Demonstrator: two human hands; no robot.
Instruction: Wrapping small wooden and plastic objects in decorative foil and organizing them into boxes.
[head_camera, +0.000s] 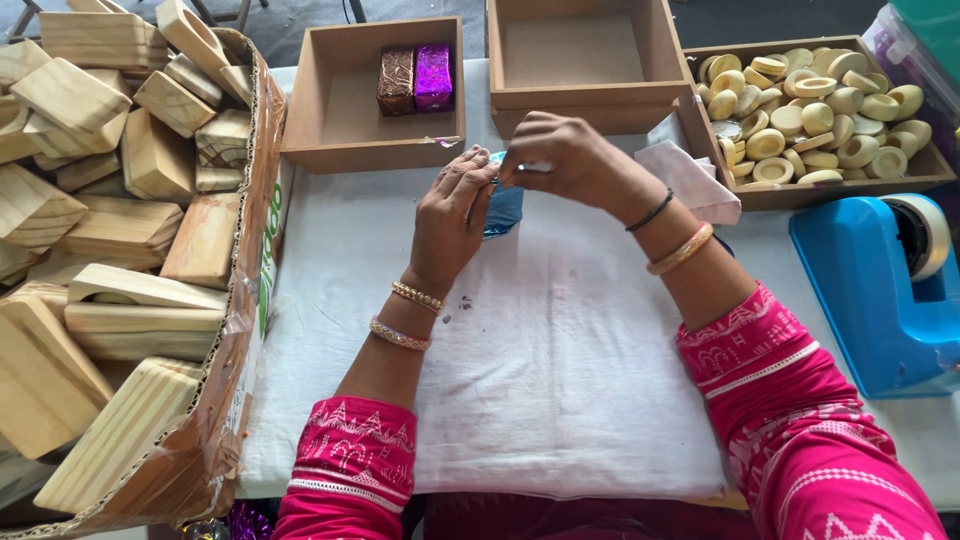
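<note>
Nearest the camera, two pink patterned sleeves lead up to the hands, which meet just above the middle of the frame over a white cloth (560, 370) spread on the tabletop (330, 250), probably to give a soft, clean working surface. The left hand (452, 215) is curled, its fingertips pinched on the top edge of a small blue foil-covered piece (503, 212). The right hand (560, 158) is also pinched shut on the same piece from above, so both hold it between them; its shape is mostly hidden by the fingers.

At the left edge a cardboard carton (235, 330) holds pale, smooth-sanded wooden blocks (120, 230) piled loosely. At the right sits a blue plastic tape dispenser (870, 290), within easy reach.

Farther back, upper centre, a shallow wooden tray (330, 120) carries two finished pieces side by side, one bronze foil (396, 80), one purple foil (433, 76). Beside it a second tray (580, 60) looks bare, and at upper right a third tray (920, 170) is heaped with round, cream-coloured discs (810, 110).
</note>
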